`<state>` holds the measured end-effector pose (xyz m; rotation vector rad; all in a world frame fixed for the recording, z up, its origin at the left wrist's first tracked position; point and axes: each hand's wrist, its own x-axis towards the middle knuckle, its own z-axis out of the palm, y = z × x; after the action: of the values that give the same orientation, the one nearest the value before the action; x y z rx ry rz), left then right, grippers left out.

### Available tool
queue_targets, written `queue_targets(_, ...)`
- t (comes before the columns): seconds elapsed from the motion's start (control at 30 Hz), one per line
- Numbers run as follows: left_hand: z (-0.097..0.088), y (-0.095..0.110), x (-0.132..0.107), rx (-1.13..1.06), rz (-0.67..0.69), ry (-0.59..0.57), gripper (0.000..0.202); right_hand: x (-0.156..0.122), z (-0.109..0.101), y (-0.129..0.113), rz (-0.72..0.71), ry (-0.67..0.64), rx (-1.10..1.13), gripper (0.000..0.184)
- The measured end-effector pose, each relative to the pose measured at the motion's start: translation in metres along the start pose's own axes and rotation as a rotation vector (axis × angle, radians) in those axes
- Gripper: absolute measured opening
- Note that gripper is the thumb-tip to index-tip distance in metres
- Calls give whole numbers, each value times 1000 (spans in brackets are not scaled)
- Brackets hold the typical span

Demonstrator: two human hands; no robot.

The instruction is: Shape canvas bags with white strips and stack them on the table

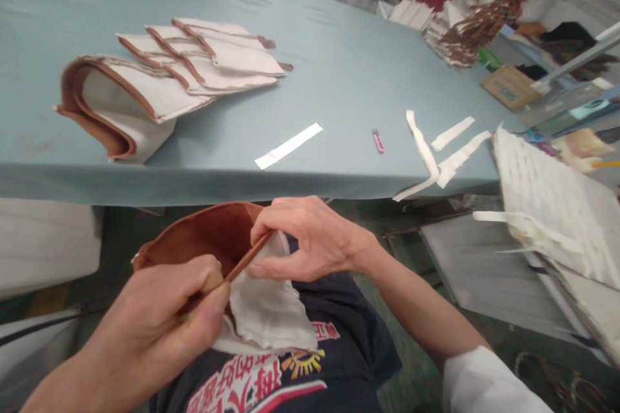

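Over our lap [356, 322], our left hand [169, 310] and right hand [312, 239] pinch the cream fabric piece [271, 310] by its brown rim [252, 255], which runs lengthwise from near left to far right, mouth upward.

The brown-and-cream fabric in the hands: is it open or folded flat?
Open: the fabric bows away from the edge that the left hand and right hand pinch, showing its brown inside.

At two o'clock, a cardboard box [511, 86] carries a blurred marking, perhaps "505". On the person's dark apron [356, 310], red-and-white Chinese characters [237, 384] at seven o'clock are illegible; a yellow sun emblem [303, 364] sits at six.
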<state>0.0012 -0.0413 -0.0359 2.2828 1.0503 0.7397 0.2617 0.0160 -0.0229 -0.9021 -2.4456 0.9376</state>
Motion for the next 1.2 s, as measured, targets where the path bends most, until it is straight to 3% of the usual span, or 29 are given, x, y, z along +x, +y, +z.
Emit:
queue_targets(0.17,2,-23,-20,-179,-140,-34,46,3,-6,23,86,-23,-18,35)
queue_targets(0.3,-4,-24,-27,-160,-263,-20,50,-2,-6,31,71,-41,39,33)
queue_targets(0.5,-25,-31,-14,-135,-366,57,48,-9,-28,11,-102,-54,295,18)
queue_targets(0.67,-31,-35,13,-205,-220,45,26,1,-48,-13,-150,-36,399,21)
queue_targets(0.87,-20,-13,48,-230,87,58,14,9,-40,-10,-61,-68,562,27)
queue_targets(1.0,-16,-5,56,-221,123,40,18,8,-33,-7,-43,-24,553,25)
queue_targets(1.2,-14,-6,50,-98,176,43,19,11,-25,-2,-12,9,465,20)
